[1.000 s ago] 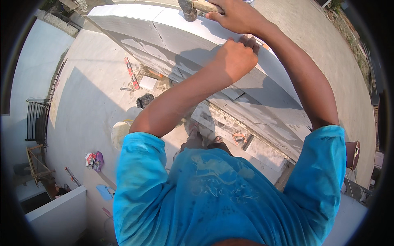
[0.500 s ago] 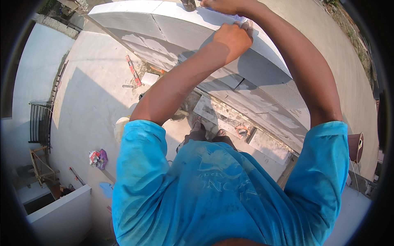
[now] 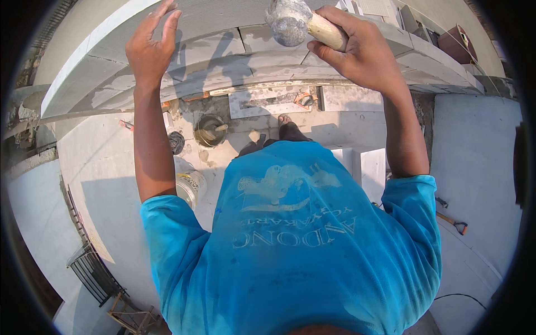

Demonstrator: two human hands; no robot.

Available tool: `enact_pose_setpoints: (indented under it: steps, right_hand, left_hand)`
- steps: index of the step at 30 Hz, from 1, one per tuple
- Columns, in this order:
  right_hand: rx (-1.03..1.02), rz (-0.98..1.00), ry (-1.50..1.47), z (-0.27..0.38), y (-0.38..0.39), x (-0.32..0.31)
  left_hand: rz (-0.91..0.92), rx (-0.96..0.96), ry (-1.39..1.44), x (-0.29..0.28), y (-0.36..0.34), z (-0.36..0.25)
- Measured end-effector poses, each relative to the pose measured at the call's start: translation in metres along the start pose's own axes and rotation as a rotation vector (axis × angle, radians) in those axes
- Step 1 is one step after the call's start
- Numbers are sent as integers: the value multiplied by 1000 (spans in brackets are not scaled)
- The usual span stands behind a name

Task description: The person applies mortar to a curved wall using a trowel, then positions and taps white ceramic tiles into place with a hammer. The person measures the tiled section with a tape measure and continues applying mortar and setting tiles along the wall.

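Observation:
A mallet (image 3: 290, 25) with a rounded grey-white head and a short pale wooden handle is in my right hand (image 3: 360, 53), fingers wrapped round the handle. It is raised in front of a wall of pale grey blocks (image 3: 215, 56), its head toward the left. My left hand (image 3: 151, 44) is up near the wall's top edge on the left, fingers stretched out and nothing in it. Whether its fingertips touch the blocks, I cannot tell. Shadows of the left hand and arm fall on the wall's face.
Below the wall stand a dark bucket (image 3: 210, 129) with tools in it and a white pail (image 3: 191, 187). An orange-handled saw (image 3: 305, 100) lies at the wall's foot. White blocks (image 3: 372, 170) are beside me at right. A brown-red bucket (image 3: 458, 44) stands beyond the wall.
My hands were close together at the wall's top; now they are wide apart, the left one open, the right one holding the mallet. My view has turned toward the wall.

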State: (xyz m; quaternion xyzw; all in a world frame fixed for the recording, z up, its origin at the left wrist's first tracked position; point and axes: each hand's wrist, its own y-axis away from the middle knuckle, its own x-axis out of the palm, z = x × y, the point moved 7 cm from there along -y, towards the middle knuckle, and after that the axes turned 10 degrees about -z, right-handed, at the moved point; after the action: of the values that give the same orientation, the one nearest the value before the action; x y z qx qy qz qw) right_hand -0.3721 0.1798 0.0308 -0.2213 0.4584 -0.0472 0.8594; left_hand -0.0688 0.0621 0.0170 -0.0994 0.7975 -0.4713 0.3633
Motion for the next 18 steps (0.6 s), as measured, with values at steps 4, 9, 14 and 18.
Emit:
enact_pose_setpoints:
  steps: [4, 9, 14, 18]
  right_hand:
    - [786, 241, 119, -49, 207, 59]
    - [1385, 297, 138, -42, 459, 128]
    - [1751, 114, 146, -5, 617, 140]
    - [1863, 93, 140, -22, 712, 152]
  left_hand:
    - [203, -509, 210, 26, 129, 23]
    - [944, -663, 184, 74, 338, 34]
    - [1476, -407, 230, 85, 496, 6]
    - [1522, -110, 240, 88, 565, 2]
